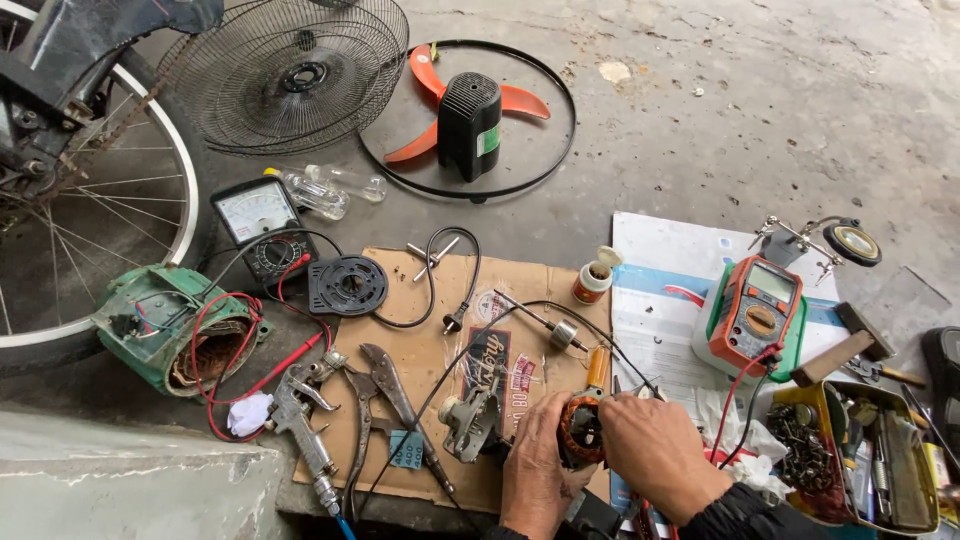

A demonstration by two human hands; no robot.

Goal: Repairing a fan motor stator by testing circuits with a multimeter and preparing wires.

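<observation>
Copper windings wrapped on a small motor stator [582, 432] are gripped between both hands at the near edge of a flattened cardboard sheet [420, 345]. To the right, an open yellow metal toolbox [925, 500] is filled with a heap of screws and nuts in its left part and with screwdrivers and other hand tools in its right part. A small white-capped jar [595, 278] stands uncapped at the far right corner of the cardboard; its contents cannot be made out. The left hand [535, 460] is curled around the near-left side of the stator, fingers closed on it, with the wrist coming up from the near edge. The right hand [655, 445] is laid over the stator's right side, its fingertips pressed to the windings, the dark sleeve showing at the wrist. Just left of the hands a grey motor housing [478, 418] is lying on the cardboard, with locking pliers [395, 400] and a spray gun [300, 420] further left. An orange multimeter [755, 315] is propped on white paper to the far right.
</observation>
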